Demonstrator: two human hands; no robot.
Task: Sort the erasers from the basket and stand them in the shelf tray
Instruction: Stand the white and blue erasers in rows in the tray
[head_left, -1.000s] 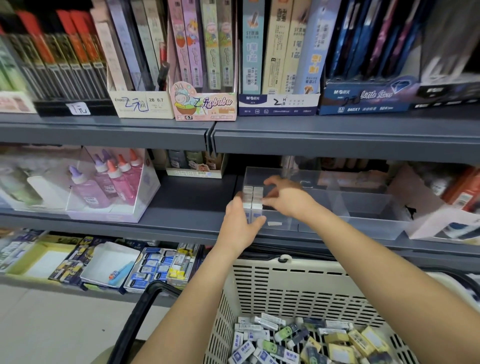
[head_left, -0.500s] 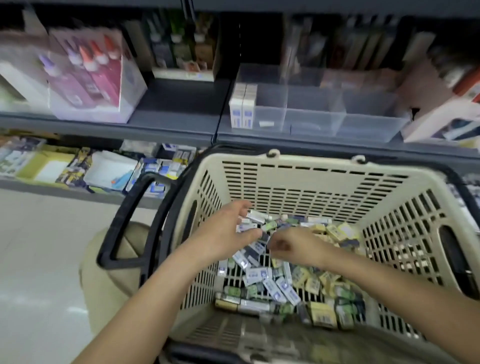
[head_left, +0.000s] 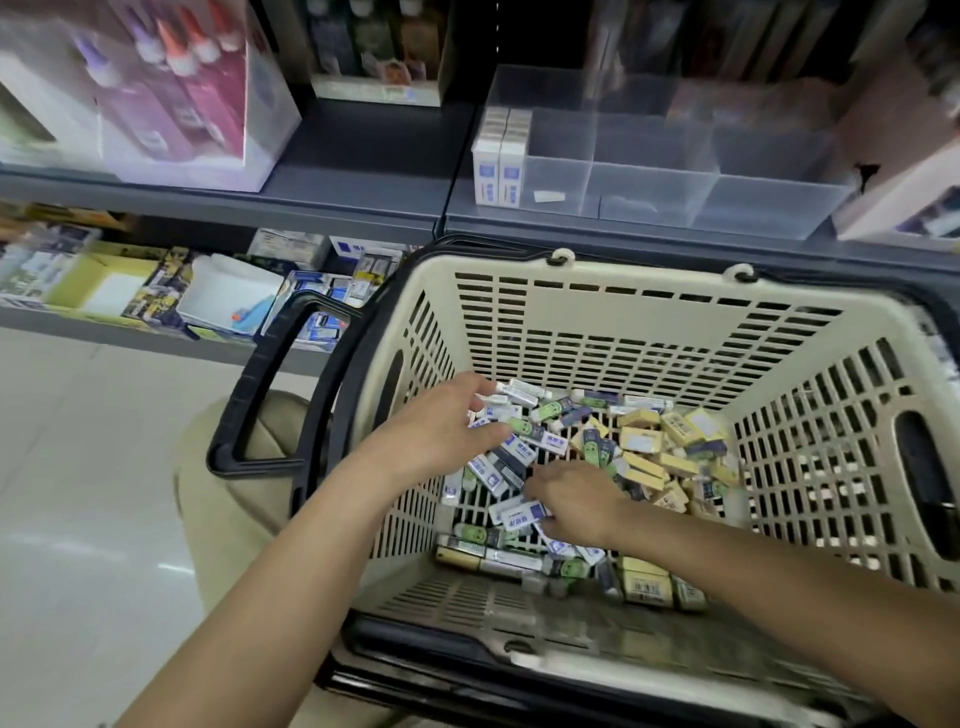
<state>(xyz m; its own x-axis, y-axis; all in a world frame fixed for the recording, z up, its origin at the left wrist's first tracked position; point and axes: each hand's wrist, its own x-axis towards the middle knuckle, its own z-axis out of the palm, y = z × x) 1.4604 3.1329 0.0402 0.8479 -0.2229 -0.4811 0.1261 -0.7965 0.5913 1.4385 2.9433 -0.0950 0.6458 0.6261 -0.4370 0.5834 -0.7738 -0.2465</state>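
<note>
Left hand (head_left: 441, 434): you are holding it half open over the erasers (head_left: 644, 447) in the basket (head_left: 623, 322); grip, I cannot tell.
Right hand (head_left: 576, 501): you are gripping a white eraser (head_left: 519, 512).

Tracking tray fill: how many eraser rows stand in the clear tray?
2: left row and right row, side by side at the clear tray's left end. Erasers further back may be hidden.

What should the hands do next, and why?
Probably the right hand should grip the white-and-blue eraser at its fingertips: the standing erasers in the shelf tray look like the same kind, with room beside them.
</note>
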